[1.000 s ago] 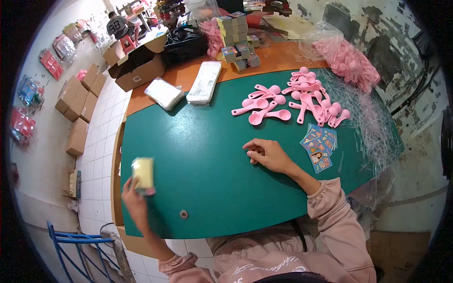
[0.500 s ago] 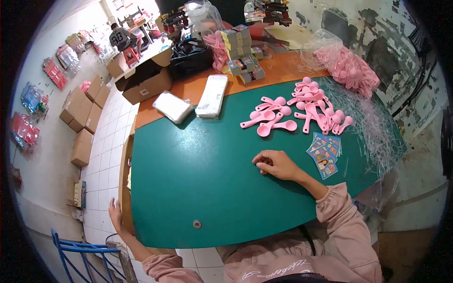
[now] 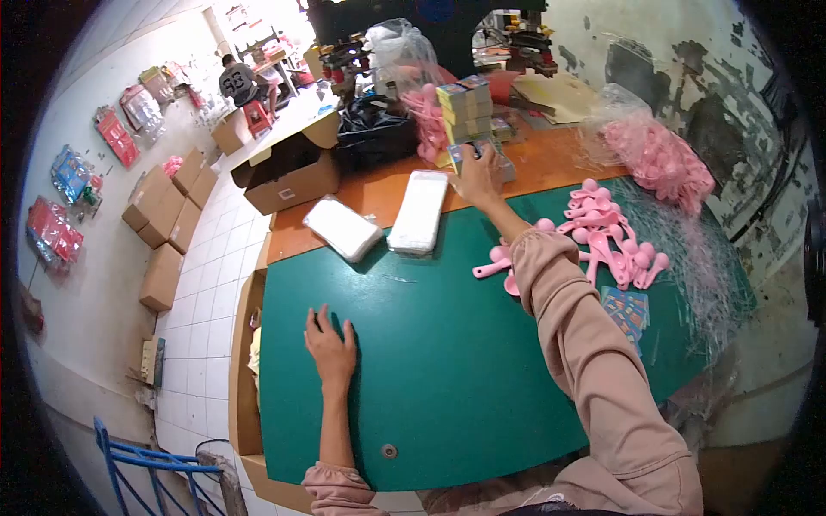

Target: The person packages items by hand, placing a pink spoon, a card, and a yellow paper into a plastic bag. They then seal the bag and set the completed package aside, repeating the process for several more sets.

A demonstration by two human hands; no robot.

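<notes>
My right hand [image 3: 478, 175] is at the stacked card bundles [image 3: 465, 105] at the back of the table, its fingers bent over a lower bundle; whether it grips anything is too small to tell. Over the left part of the green tabletop [image 3: 413, 361], my left hand [image 3: 331, 344] has its fingers spread and holds nothing. Two packs of white bags lie beyond it, a left pack [image 3: 343, 227] and a right pack [image 3: 419, 211]. Pink spoons [image 3: 602, 241] lie in piles on the right, some hidden behind my right sleeve. Fanned blue cards [image 3: 626, 311] lie below them, partly covered by the sleeve.
An open cardboard box [image 3: 288, 176] and a black bag [image 3: 375, 129] are at the back left. Bagged pink items [image 3: 658, 159] and clear plastic strips [image 3: 688, 249] line the right edge. A person [image 3: 237, 82] sits far off. A blue metal frame [image 3: 155, 460] is at lower left.
My right hand has moved forward from mid-table to the card bundles. My left hand has come from beside the table's left edge to over the tabletop. The view has shifted.
</notes>
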